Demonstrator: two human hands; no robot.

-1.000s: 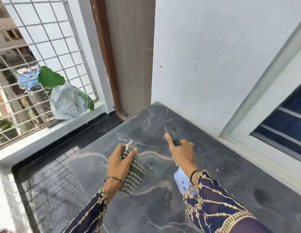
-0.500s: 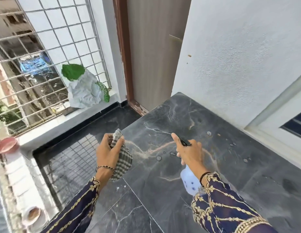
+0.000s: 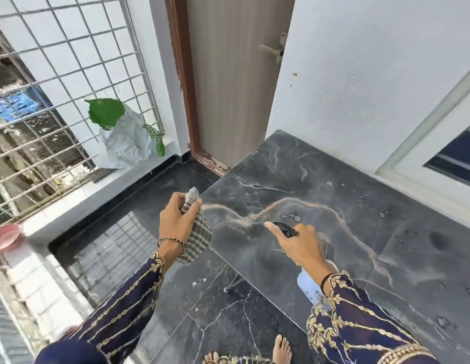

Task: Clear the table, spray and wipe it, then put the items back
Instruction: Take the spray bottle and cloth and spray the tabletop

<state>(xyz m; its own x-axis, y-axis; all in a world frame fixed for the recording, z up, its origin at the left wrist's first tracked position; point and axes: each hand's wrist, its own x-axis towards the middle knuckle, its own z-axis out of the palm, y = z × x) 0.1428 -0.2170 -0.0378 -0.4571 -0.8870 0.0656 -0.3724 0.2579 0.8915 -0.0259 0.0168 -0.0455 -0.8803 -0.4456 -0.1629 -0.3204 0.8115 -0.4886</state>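
2 bare feet [image 3: 282, 348] stand on the dark tiled floor [image 3: 202, 311] at the bottom edge. Just above them, the right hand [image 3: 299, 246] is curled round a pale spray bottle [image 3: 308, 285]. Its forefinger lies along the black nozzle, which points out over the dark marble desk [image 3: 386, 271]. The left hand [image 3: 176, 224] grips a bunched checked cloth [image 3: 199, 240], held in the air just off the desk's left edge, over the floor. Beads of water [image 3: 290, 216] lie on the desk ahead of the nozzle, with more scattered toward the white wall. Farther off, a pink bowl [image 3: 5, 236] sits at far left. A white-and-green bag [image 3: 123, 140] rests on the ledge against the metal grille [image 3: 58, 74], and a brown door [image 3: 233, 88] stands beyond the desk's far corner.
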